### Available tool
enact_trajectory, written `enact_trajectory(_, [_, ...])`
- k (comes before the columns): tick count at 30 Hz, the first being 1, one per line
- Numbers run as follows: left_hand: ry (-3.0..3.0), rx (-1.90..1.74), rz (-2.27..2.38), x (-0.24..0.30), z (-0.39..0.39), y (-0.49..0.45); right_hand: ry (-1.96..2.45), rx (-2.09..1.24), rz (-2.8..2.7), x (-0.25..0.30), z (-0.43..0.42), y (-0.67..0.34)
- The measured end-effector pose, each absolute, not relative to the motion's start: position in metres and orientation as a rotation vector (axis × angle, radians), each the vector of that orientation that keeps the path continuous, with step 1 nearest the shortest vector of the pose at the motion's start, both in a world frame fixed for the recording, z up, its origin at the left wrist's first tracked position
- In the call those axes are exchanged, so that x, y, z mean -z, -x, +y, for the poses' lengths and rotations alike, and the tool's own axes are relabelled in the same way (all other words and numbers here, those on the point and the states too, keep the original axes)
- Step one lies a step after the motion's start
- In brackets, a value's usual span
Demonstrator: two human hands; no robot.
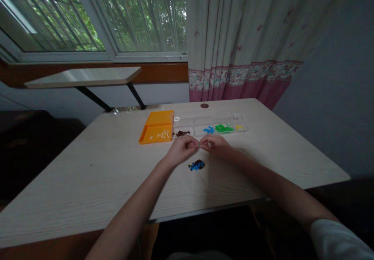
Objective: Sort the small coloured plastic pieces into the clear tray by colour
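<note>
- Left hand (181, 150), 1: bare, thumb and fingers pinched, back uppermost.
- Right hand (217, 145), 1: bare, likewise pinched, fingertips just beside the left's.
- Left forearm (136, 211), 1: bare, slanting forward and inward.
- Right forearm (276, 185), 1: bare, slanting inward more flatly.

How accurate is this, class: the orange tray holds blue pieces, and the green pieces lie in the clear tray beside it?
Not quite: the head view shows white pieces, not blue, in the orange tray. The green pieces do lie in the clear tray beside it.
</note>
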State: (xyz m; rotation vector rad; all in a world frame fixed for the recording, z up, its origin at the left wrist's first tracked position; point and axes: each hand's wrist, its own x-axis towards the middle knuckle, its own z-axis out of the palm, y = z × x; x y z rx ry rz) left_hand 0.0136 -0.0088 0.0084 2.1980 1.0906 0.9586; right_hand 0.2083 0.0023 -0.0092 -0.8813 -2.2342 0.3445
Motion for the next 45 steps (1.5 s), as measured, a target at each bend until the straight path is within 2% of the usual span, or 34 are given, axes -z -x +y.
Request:
enact_trajectory(12, [-2.234,-0.911,1.127,-0.008,-0.008,-0.013,0.835,0.060,-2.114,-0.013,0.003,-0.222])
enact_trajectory(16, [-2.255,-0.892,1.128,-0.008,-0.007,-0.012,0.870,0.103,-2.149,-0.020,0.006,-0.232])
enact_trajectory(30, [-2.302,-0.833,1.172,-0.005,-0.007,-0.011,1.594,0.059,-2.249,-0.026,0.034,-0.279])
enact_trajectory(34, [-2.394,-0.774,1.220,-0.006,-0.006,-0.009,1.513,-0.049,-2.325,-0.028,0.027,-0.267])
enact_trajectory(40, [-2.517,-0.661,1.401,-0.006,-0.006,-0.007,1.118,-0.600,-2.717,-0.024,0.000,-0.227])
enact_trajectory(45, [-2.547,-0.654,1.422,-0.007,-0.007,-0.007,1.041,-0.668,-2.820,-0.020,-0.015,-0.211])
